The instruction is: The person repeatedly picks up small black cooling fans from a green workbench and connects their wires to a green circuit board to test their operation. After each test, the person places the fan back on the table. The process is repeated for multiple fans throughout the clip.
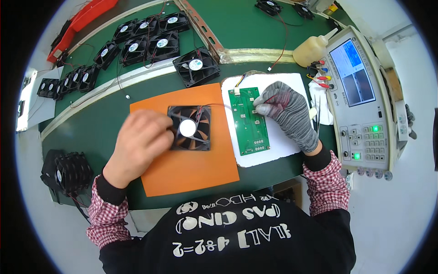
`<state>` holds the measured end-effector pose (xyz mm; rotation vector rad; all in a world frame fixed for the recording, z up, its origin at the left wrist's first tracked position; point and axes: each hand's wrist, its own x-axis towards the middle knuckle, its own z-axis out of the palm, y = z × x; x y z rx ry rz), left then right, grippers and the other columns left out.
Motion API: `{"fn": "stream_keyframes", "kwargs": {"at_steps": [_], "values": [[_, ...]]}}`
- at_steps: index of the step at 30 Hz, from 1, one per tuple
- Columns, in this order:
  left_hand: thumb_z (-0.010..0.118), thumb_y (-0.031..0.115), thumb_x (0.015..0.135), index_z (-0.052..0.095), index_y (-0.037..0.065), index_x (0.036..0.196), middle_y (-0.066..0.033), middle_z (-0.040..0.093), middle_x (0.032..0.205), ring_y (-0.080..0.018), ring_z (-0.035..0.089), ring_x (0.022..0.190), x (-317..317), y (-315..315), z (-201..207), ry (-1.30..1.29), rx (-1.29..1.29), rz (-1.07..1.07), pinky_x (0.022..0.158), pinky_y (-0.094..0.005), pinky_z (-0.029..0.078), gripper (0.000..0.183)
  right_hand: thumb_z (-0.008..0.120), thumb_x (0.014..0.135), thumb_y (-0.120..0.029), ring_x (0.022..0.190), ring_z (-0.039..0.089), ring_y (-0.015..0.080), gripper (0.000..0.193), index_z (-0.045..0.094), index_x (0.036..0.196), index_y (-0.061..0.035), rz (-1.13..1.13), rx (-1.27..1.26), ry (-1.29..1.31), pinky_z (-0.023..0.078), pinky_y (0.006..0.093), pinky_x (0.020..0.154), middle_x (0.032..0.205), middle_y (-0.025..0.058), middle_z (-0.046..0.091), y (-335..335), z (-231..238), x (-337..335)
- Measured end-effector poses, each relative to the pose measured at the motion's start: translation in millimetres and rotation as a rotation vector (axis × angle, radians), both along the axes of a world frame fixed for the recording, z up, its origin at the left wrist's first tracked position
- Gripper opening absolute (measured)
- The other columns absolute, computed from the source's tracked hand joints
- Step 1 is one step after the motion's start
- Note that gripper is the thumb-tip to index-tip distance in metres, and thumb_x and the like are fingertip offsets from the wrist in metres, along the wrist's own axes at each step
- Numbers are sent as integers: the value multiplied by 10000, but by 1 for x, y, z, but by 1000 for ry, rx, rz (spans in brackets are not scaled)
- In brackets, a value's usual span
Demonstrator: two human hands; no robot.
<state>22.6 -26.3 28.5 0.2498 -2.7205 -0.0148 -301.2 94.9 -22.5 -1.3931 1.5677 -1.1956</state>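
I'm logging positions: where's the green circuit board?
In the head view, the green circuit board lies right of centre on the white pad, beside the orange mat.

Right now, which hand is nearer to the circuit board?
Right. The right hand has its fingertips over the right edge of the circuit board; the left hand is farther off, at the left side of the fan.

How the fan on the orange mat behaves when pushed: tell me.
The fan likely slides rather than rolls, being square and lying flat. It is probably light for its size, since the mat shows through it. Its thin, curving wire looks floppy.
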Motion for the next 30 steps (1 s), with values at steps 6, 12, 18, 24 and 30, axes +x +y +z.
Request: {"fn": "stream_keyframes", "kwargs": {"at_steps": [6,12,18,24,30], "values": [[909,329,491,538,27,1270,-151,502,1273,-353,461,1146,-27,12,1,63,505,123,1003,-451,384,914,728,773,5,848,657,215,200,700,967,-36,108,-138,84,515,324,787,914,82,669,-1,-5,7],[925,365,432,538,26,1243,-140,512,1179,-352,455,1131,-28,14,-11,-40,423,170,972,-462,383,960,700,732,25,794,643,248,202,695,897,-92,204,-432,599,527,353,727,812,66,623,2,1,12],[934,362,453,530,37,1238,-143,514,1157,-360,463,1118,-26,18,-16,-21,524,197,938,-452,378,941,687,756,15,804,648,235,178,706,894,-96,173,-278,457,528,327,725,831,62,645,1,0,8],[860,364,610,540,77,1253,-95,528,1101,-289,481,1064,-20,39,5,43,79,192,896,-411,390,773,722,751,-12,826,655,236,164,710,895,-88,193,-234,411,529,339,750,826,68,656,-3,4,3],[594,281,911,449,126,1201,-96,497,1051,-242,542,864,32,74,22,822,-843,-96,562,-342,495,359,751,729,0,881,640,252,180,704,890,-66,128,-287,396,522,353,820,887,73,617,0,-3,9]]}}
